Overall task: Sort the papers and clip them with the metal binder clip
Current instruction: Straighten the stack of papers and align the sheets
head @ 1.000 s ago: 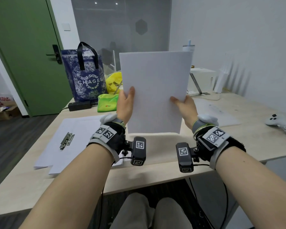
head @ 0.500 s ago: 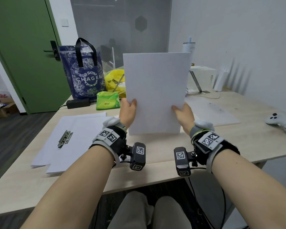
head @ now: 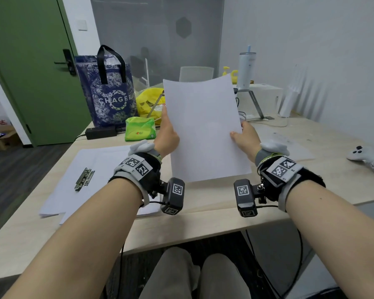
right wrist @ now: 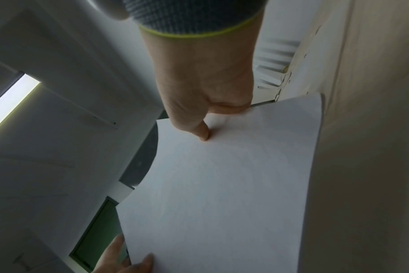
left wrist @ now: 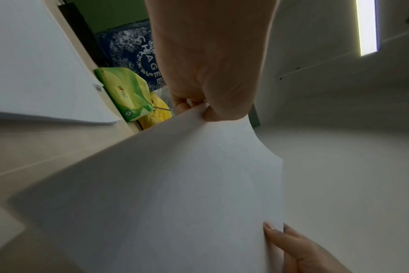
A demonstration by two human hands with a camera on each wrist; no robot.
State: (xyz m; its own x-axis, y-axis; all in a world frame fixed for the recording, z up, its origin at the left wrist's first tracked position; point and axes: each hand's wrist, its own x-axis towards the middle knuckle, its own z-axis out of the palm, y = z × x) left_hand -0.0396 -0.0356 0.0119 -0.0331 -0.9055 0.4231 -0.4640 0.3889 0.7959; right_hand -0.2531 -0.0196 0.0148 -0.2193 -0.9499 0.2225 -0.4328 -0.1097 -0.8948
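I hold a stack of white papers (head: 205,130) upright over the desk, tilted a little with its top bowed back. My left hand (head: 167,134) pinches its left edge, thumb in front and fingers behind; the left wrist view shows this hand (left wrist: 210,105) on the papers (left wrist: 175,194). At the right edge my right hand (head: 244,137) grips it too, its thumb (right wrist: 202,133) pressed on the sheet (right wrist: 222,194). The metal binder clip (head: 84,179) lies on more white sheets (head: 99,167) spread flat at the left of the desk.
A blue tote bag (head: 108,91), a green tissue pack (head: 140,128), a yellow bag (head: 148,102) and a black power brick (head: 100,132) stand at the back left. A tumbler (head: 246,67) and a stand sit behind the papers. A white game controller (head: 367,158) lies at the right.
The held stack has tilted and its top now bows backward. Both hands have shifted a little higher along its side edges. The clip has not moved.
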